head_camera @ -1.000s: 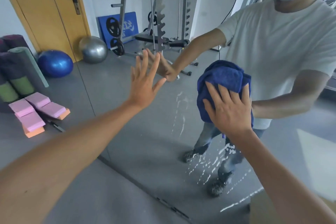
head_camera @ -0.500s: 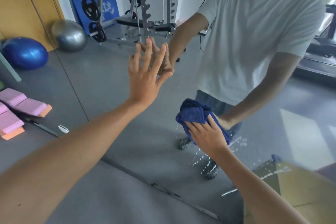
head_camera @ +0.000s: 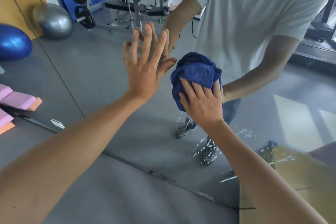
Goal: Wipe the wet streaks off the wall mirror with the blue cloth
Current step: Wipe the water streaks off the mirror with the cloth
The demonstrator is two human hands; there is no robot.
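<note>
The wall mirror (head_camera: 101, 82) fills most of the view and reflects me and the gym behind. My right hand (head_camera: 201, 101) presses a bunched blue cloth (head_camera: 195, 72) flat against the glass near the middle. My left hand (head_camera: 145, 65) rests on the mirror just left of the cloth, fingers spread, holding nothing. White wet streaks (head_camera: 208, 148) run over the glass below and to the right of the cloth, more of these wet streaks (head_camera: 244, 132) lying further right.
The mirror's bottom edge (head_camera: 163, 176) meets the grey floor. A tan box (head_camera: 300, 196) stands at lower right against the glass. At left are pink foam blocks (head_camera: 18, 99), a blue ball (head_camera: 13, 42) and a silver ball (head_camera: 54, 21). A weight rack shows in reflection.
My right hand went down the mirror with the cloth, then back up toward my left hand. The streaks above the shoe reflection are mostly gone. My left hand stayed on the glass.
</note>
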